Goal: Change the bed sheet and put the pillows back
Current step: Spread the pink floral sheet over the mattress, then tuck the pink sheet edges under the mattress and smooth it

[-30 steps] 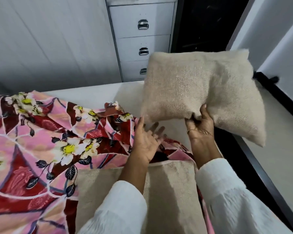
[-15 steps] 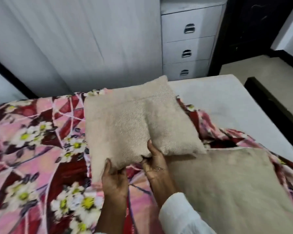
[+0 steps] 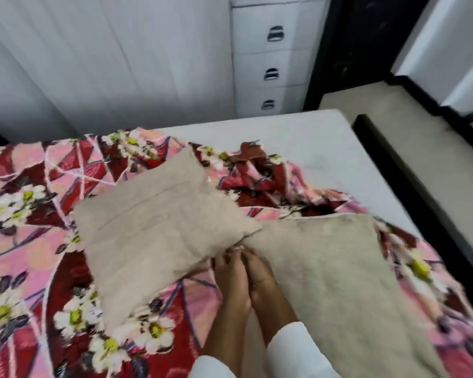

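A beige pillow (image 3: 159, 230) lies tilted on the red and pink floral bed sheet (image 3: 38, 241). Its right corner overlaps a second beige pillow (image 3: 325, 274), which lies flat at the right. My left hand (image 3: 230, 271) and my right hand (image 3: 258, 266) are side by side at the first pillow's near right edge. Their fingertips are tucked under that edge and hold it. The picture is blurred, so the fingers are hard to make out. The sheet is bunched up (image 3: 260, 181) beyond the pillows, and bare white mattress (image 3: 298, 140) shows at the far right corner.
A white chest of drawers (image 3: 271, 58) stands against the wall behind the bed, next to a dark doorway (image 3: 352, 50). A black bed frame edge (image 3: 410, 173) runs along the right side, with beige floor (image 3: 421, 126) beyond it.
The pillow came down from my raised hands and now lies on the floral sheet beside the second pillow. Both hands have drawn together at its near right edge.
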